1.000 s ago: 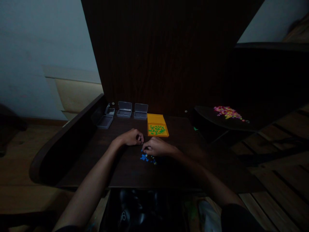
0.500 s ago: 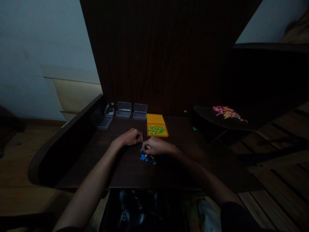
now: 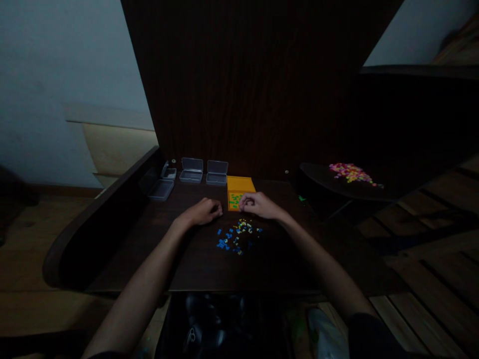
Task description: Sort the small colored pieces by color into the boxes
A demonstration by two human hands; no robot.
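Head view: the right hand [image 3: 256, 204] is at the near right part of the orange box [image 3: 240, 183], covering some of its tray. Its fingers are curled in, with the tips close together above the tray's near edge; whether they pinch a piece cannot be told. The left hand [image 3: 204, 211] rests on the table [image 3: 202, 271], just left of the box and apart from it. Its fingers are loosely bent, and what they may hold is hidden.

The orange box lies with its lid raised on the far side, and green pieces [image 3: 234, 200] are spread in its tray. On the near side of both hands, blue pieces [image 3: 223, 245] and pale yellow pieces [image 3: 249, 225] lie loose on the table, the blue mostly left, the yellow mostly far.

Along the table's far left part are 4 clear boxes [image 3: 217, 178], 2 of them side by side with lids up. On the right, a pile of pink and yellow beads [image 3: 352, 173] sits on a dark shelf [image 3: 318, 173]; a green scrap [image 3: 302, 198] lies near it.
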